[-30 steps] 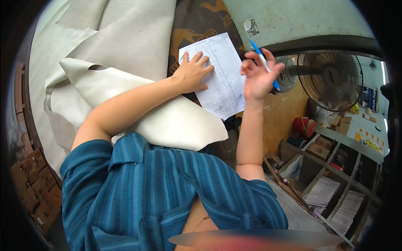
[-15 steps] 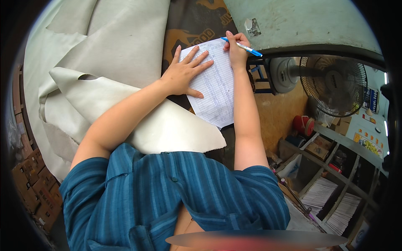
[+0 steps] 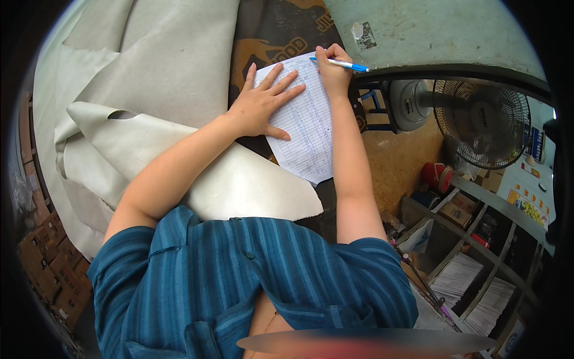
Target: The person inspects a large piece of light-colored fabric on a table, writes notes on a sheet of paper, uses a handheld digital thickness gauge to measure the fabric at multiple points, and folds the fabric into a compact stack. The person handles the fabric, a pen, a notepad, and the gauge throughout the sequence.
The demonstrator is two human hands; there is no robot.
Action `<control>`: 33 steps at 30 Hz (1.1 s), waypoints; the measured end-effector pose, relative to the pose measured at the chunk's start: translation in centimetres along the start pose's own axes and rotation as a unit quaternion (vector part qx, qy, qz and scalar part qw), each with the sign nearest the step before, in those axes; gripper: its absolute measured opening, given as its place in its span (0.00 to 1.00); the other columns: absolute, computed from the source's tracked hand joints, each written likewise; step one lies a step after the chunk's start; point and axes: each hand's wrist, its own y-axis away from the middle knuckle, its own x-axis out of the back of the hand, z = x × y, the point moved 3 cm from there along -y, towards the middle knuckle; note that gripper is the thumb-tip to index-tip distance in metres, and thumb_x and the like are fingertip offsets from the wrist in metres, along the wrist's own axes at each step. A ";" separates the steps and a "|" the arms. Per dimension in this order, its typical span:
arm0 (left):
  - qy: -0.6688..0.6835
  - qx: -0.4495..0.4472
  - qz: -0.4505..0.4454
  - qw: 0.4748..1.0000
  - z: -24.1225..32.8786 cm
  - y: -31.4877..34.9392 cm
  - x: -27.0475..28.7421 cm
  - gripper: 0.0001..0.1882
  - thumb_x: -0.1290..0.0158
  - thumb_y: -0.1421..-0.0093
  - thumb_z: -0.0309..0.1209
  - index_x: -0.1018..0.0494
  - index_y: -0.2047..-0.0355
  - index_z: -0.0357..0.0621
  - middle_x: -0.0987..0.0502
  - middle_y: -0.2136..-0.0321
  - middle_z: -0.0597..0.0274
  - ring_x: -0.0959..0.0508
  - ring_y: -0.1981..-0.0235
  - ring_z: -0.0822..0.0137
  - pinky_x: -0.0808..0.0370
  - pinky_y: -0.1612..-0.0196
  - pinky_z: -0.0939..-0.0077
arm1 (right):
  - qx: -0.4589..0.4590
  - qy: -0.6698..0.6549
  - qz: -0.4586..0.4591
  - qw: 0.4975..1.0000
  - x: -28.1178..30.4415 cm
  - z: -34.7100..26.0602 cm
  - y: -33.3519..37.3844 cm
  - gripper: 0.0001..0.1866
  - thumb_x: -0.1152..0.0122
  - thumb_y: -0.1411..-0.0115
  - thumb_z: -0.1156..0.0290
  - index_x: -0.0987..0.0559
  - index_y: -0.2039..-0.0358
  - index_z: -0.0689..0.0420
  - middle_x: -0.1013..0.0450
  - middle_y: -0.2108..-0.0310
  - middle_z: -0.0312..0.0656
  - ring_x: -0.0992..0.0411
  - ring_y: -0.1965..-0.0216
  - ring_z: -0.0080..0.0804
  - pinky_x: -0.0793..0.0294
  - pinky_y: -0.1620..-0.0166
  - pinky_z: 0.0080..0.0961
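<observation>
A lined sheet of paper [image 3: 308, 140] with rows of blue handwriting lies on a dark printed board [image 3: 269, 30]. My left hand [image 3: 260, 109] rests flat on its left part, fingers spread. At the upper right corner of the sheet, my right hand [image 3: 335, 70] grips a blue and white pen [image 3: 353, 66]. The pen's blue tip end points left, over the top rows. Large pale sheets of leather-like material [image 3: 161, 72] are heaped to the left, and one folded flap [image 3: 251, 185] passes under my left forearm and reaches the paper's lower edge.
A standing fan [image 3: 478, 122] is at the right, beyond a pale green surface [image 3: 430, 33]. Below it are a red bucket [image 3: 435, 176] and a compartment rack [image 3: 496, 257] with stacked papers [image 3: 457, 278]. Cardboard boxes [image 3: 57, 263] are piled at the far left.
My right hand has shifted slightly left with the pen, whose tip end moved a little left and down across the paper's top. My left hand stays in place on the sheet.
</observation>
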 end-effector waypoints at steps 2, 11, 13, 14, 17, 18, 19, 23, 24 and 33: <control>0.001 -0.002 0.002 1.000 0.0 0.0 0.0 0.66 0.35 0.68 0.71 0.50 0.28 0.71 0.52 0.27 0.66 0.59 0.25 0.55 0.67 0.31 0.29 | -0.008 -0.002 0.001 1.000 0.0 0.3 0.0 0.18 0.33 0.42 0.71 0.32 0.83 0.59 0.37 0.88 0.32 0.42 0.83 0.16 0.42 0.79 0.24; 0.013 -0.006 0.002 1.000 -0.1 0.1 0.1 0.65 0.36 0.67 0.71 0.49 0.28 0.71 0.52 0.27 0.65 0.59 0.25 0.54 0.67 0.31 0.29 | 0.001 -0.006 0.014 1.000 0.0 -0.1 0.1 0.18 0.35 0.42 0.72 0.33 0.84 0.59 0.37 0.88 0.33 0.42 0.83 0.17 0.42 0.79 0.25; 0.001 -0.005 0.005 1.000 -0.1 0.1 0.1 0.65 0.36 0.67 0.71 0.50 0.28 0.71 0.52 0.27 0.65 0.59 0.25 0.55 0.67 0.31 0.29 | -0.006 -0.002 0.022 1.000 0.0 0.0 0.1 0.18 0.35 0.42 0.72 0.33 0.84 0.59 0.37 0.88 0.34 0.42 0.83 0.17 0.42 0.79 0.25; -0.002 -0.004 0.004 1.000 -0.1 0.1 0.1 0.65 0.35 0.67 0.71 0.50 0.28 0.71 0.52 0.27 0.66 0.59 0.25 0.55 0.67 0.31 0.29 | -0.010 0.002 0.027 1.000 0.0 0.0 0.1 0.18 0.35 0.43 0.72 0.33 0.84 0.59 0.37 0.88 0.34 0.42 0.83 0.17 0.42 0.79 0.25; 0.006 -0.003 0.000 1.000 -0.1 0.0 0.0 0.66 0.35 0.68 0.71 0.49 0.28 0.71 0.52 0.27 0.66 0.59 0.25 0.55 0.68 0.31 0.29 | -0.012 0.031 0.032 0.999 0.1 0.2 0.1 0.18 0.35 0.43 0.72 0.33 0.84 0.59 0.37 0.88 0.35 0.42 0.83 0.18 0.41 0.79 0.25; 0.006 -0.003 0.001 1.000 -0.1 0.1 0.0 0.66 0.35 0.68 0.71 0.49 0.28 0.71 0.52 0.27 0.66 0.59 0.25 0.55 0.68 0.31 0.29 | 0.001 0.023 0.034 0.999 0.1 0.2 0.1 0.18 0.35 0.43 0.72 0.33 0.84 0.60 0.38 0.88 0.35 0.42 0.83 0.18 0.41 0.79 0.26; 0.008 -0.003 0.000 1.000 -0.1 0.1 -0.1 0.66 0.35 0.68 0.71 0.50 0.28 0.71 0.52 0.27 0.66 0.59 0.25 0.55 0.68 0.31 0.29 | 0.001 0.023 0.039 0.999 0.1 0.2 0.1 0.18 0.35 0.43 0.72 0.33 0.84 0.60 0.38 0.88 0.35 0.42 0.83 0.18 0.41 0.79 0.26; 0.002 -0.003 0.003 1.000 -0.1 0.1 0.0 0.66 0.35 0.68 0.71 0.50 0.28 0.71 0.52 0.27 0.66 0.59 0.25 0.55 0.67 0.31 0.29 | 0.004 0.031 0.036 0.999 0.2 0.3 0.1 0.18 0.35 0.43 0.72 0.33 0.84 0.60 0.38 0.88 0.35 0.42 0.83 0.19 0.42 0.79 0.27; 0.005 -0.006 0.008 1.000 -0.1 0.1 0.0 0.66 0.35 0.68 0.71 0.50 0.28 0.71 0.52 0.27 0.66 0.59 0.25 0.55 0.67 0.31 0.29 | 0.006 0.032 0.040 0.999 0.2 0.2 0.0 0.18 0.35 0.43 0.72 0.33 0.84 0.60 0.38 0.88 0.35 0.42 0.83 0.19 0.42 0.79 0.27; 0.001 -0.002 0.001 1.000 0.0 0.0 0.1 0.66 0.35 0.68 0.71 0.50 0.28 0.71 0.53 0.27 0.66 0.59 0.25 0.55 0.68 0.31 0.29 | -0.004 0.019 0.074 0.997 0.3 0.6 0.0 0.18 0.36 0.42 0.71 0.33 0.84 0.60 0.38 0.88 0.35 0.42 0.83 0.20 0.41 0.78 0.27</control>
